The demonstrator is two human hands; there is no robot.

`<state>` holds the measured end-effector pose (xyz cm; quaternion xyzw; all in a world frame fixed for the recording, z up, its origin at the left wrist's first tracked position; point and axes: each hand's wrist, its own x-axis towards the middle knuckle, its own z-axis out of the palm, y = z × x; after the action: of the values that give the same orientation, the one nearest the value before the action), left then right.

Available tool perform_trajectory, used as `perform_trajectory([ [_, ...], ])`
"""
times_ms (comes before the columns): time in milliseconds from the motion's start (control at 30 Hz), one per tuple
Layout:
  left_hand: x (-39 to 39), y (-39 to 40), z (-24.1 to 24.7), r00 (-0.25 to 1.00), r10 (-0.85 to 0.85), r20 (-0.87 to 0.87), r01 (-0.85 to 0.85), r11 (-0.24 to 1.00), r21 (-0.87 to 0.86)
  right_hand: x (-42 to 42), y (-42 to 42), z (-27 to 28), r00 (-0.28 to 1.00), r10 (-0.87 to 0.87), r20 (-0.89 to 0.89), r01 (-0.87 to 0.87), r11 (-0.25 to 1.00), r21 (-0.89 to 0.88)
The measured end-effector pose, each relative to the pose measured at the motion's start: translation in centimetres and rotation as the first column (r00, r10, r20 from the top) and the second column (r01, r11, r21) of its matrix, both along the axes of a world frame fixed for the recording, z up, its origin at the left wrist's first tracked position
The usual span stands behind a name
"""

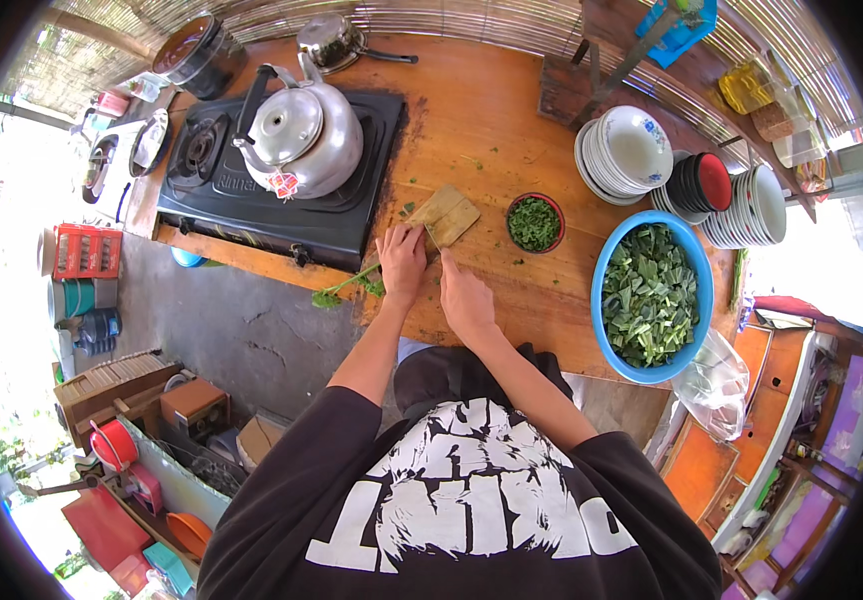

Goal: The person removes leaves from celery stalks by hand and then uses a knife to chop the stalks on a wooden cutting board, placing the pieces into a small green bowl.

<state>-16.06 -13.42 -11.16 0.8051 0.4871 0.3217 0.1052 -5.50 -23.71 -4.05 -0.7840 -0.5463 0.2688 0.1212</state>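
My left hand [403, 262] presses a bunch of leafy green stems [343, 288] onto a small wooden cutting board [452, 211]. The leafy ends stick out to the left, past the table's front edge. In my right hand [469, 298] is a knife [433, 237], its thin blade at the board close to my left fingertips. Most of the handle is hidden by the hand. Right of the board stands a small bowl [562, 223] of finely chopped green herbs [534, 223]. Farther right, a blue basin [598, 307] holds cut leafy greens [649, 296].
A large metal kettle [326, 150] sits on a black gas stove [206, 191] at the left. Behind it are a saucepan [326, 46] and a dark pot [202, 56]. Stacked bowls [619, 157] stand back right. Green scraps dot the wooden table [476, 97]. A plastic bag [713, 382] hangs beside the basin.
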Motion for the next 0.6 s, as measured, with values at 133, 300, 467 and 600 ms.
perform_trajectory([
  [133, 0.02, 0.05, -0.23, 1.000, -0.003, 0.022, 0.002, 1.000, 0.013, -0.27, 0.52, -0.44, 1.000, -0.002, 0.000, 0.002, 1.000, -0.007],
  [300, 0.01, -0.05, -0.20, 0.999, -0.009, 0.037, 0.009, 1.000, 0.003, -0.46, 0.17, -0.73, 1.000, -0.013, 0.017, 0.012, 1.000, 0.013],
  [467, -0.09, 0.08, -0.38, 1.000, -0.003, 0.026, 0.002, 1.000, 0.016, -0.78, 0.59, -0.33, 1.000, -0.018, 0.020, 0.018, 1.000, -0.009],
  [600, -0.08, 0.10, -0.51, 0.999, -0.012, 0.035, 0.012, 1.000, 0.013, -0.93, 0.63, -0.33, 0.999, -0.021, 0.039, 0.021, 1.000, 0.008],
])
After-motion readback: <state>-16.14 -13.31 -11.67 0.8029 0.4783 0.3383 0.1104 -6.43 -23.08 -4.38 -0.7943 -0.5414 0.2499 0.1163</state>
